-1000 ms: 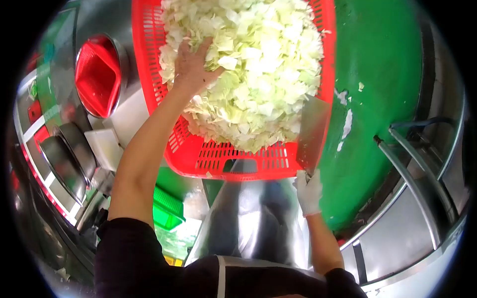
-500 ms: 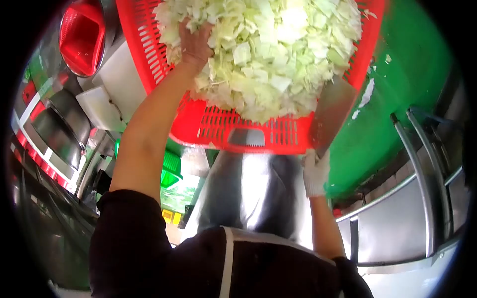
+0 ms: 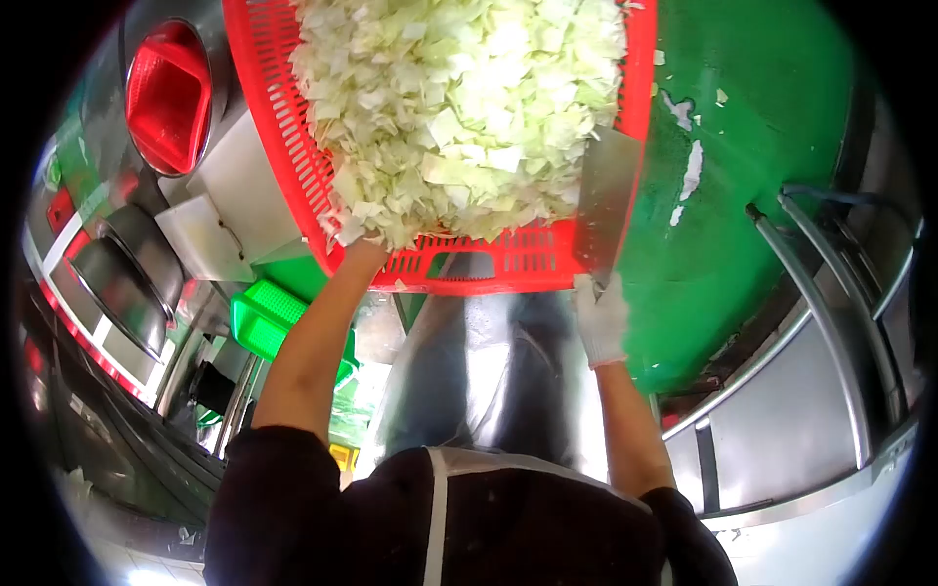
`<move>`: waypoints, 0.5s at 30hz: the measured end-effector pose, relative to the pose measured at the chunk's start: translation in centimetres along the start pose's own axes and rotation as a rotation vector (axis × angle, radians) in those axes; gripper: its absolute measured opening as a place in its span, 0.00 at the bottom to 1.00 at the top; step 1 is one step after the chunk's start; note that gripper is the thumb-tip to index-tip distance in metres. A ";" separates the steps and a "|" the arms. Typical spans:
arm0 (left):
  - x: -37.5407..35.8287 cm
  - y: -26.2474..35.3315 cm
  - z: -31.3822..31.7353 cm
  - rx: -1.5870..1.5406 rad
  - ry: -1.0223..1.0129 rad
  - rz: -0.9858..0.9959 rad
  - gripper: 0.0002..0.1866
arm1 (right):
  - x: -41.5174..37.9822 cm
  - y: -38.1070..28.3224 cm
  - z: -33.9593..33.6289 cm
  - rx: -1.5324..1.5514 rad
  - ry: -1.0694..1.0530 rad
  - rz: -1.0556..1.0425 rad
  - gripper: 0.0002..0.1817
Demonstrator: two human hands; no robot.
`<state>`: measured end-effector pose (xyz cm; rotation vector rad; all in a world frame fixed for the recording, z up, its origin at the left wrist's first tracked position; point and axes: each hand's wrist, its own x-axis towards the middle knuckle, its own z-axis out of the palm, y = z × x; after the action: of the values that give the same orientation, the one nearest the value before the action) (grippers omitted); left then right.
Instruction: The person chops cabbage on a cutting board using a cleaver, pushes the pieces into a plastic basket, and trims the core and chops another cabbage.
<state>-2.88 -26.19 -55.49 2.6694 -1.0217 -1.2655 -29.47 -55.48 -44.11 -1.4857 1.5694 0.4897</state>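
Observation:
A large red slotted basket (image 3: 274, 107) holds a heap of chopped cabbage (image 3: 459, 117). My bare left hand (image 3: 363, 250) is pushed into the cabbage at the basket's near left corner; its fingers are buried. My right hand (image 3: 602, 317), in a white glove, is closed around the handle end of a cleaver (image 3: 608, 190). The broad blade lies along the basket's right side, with its upper part against the cabbage.
Green floor (image 3: 733, 254) with white patches and cabbage scraps runs along the right. Metal rails (image 3: 816, 303) stand beyond it. At left are a metal bowl with a red basket (image 3: 168, 103) inside, a white board (image 3: 203, 237) and a green basket (image 3: 266, 317).
My left hand has moved from the top of the heap down to the near left corner and sunk into the cabbage. The basket and cleaver have shifted left in view.

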 end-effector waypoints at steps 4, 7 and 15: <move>-2.4 7.6 -12.1 0.041 -0.257 0.025 0.22 | 0.2 -0.1 -0.7 0.001 -0.010 -0.009 0.24; -0.8 12.7 -15.7 -0.090 -0.171 0.017 0.22 | -1.3 -2.2 -2.2 0.013 -0.013 -0.014 0.25; 13.4 23.1 -9.4 0.179 0.316 0.424 0.27 | -0.9 -5.8 -4.9 0.541 0.119 -0.070 0.20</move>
<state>-2.93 -54.28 -51.94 2.4594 -1.5885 -0.6789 -25.76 -59.98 -39.14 -1.1578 1.5734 -0.0703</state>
